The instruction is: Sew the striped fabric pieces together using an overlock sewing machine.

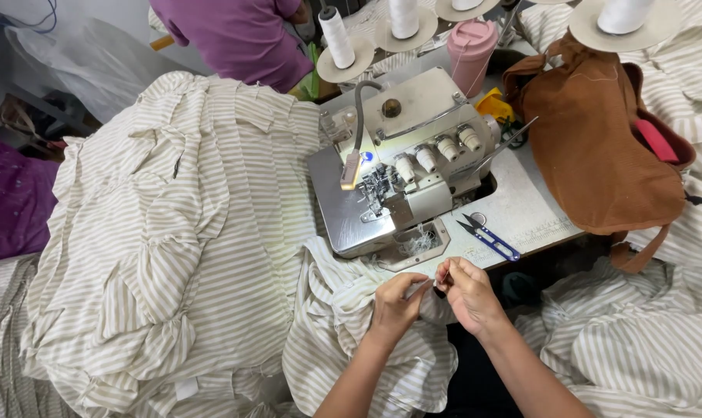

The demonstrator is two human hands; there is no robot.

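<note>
Two bare hands met at the lower centre of the frame. The left hand (396,303) had its fingers curled and pinched a fold of striped fabric (343,310) — cream with beige stripes — that spilled down from the machine's front edge. The right hand (465,292) was touching it, fingertips pressed together on something small and dark at the cloth's edge; what it was could not be made out.

Just above the hands, on the pale table (521,209), lay a pair of blue-handled thread snips (486,236), blades pointing to the upper left. Beside them, at centre frame, stood a white overlock sewing machine (405,162) with a row of round tension dials and a small lamp on a bent neck.

To the left, a large heap of the same striped garments (173,224) filled much of the frame; more striped cloth lay at the lower right. A brown cloth bag (599,147) sat right of the machine.

Farther back, along the top edge, stood white thread cones (337,37) on round bases and a pink lidded cup (470,50) — and, at upper left, another person in a purple top (239,35).
</note>
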